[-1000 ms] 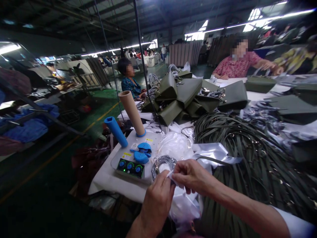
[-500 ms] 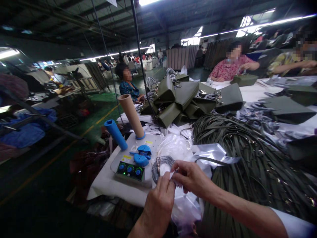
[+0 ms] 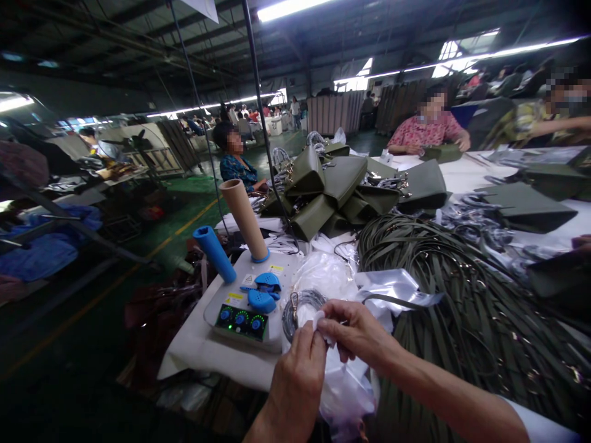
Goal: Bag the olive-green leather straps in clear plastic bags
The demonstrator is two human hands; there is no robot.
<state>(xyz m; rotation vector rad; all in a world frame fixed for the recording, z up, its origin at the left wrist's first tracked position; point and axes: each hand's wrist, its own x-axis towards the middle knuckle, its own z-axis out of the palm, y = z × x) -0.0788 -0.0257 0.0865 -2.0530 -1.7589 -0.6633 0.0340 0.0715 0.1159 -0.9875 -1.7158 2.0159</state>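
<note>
My left hand (image 3: pixel 299 369) and my right hand (image 3: pixel 357 329) meet at the front of the table, fingers closed in a pinch. Between their fingertips is a small white piece (image 3: pixel 318 318), thin like paper or tape; its exact kind is unclear. Just behind the fingers lies a coiled strap (image 3: pixel 289 320), greyish and apparently wrapped in plastic, with a gold snap hook (image 3: pixel 294 300) on top. My fingers cover part of the coil. Clear plastic bags (image 3: pixel 344 394) lie beneath and beside my hands.
Left stands a machine (image 3: pixel 240 323) with dials, a blue tube (image 3: pixel 215 253) and a cardboard tube (image 3: pixel 244 218). Green bags (image 3: pixel 344 178) are piled behind. Dark green straps (image 3: pixel 429 271) spread out at right. Co-workers sit across the table, one in a pink top (image 3: pixel 427 130). A black cable (image 3: pixel 261 98) hangs ahead.
The white piece now looks more folded or curled between my fingertips. My hands stay nearly in place. The co-worker in pink has lowered a hand onto a green bag.
</note>
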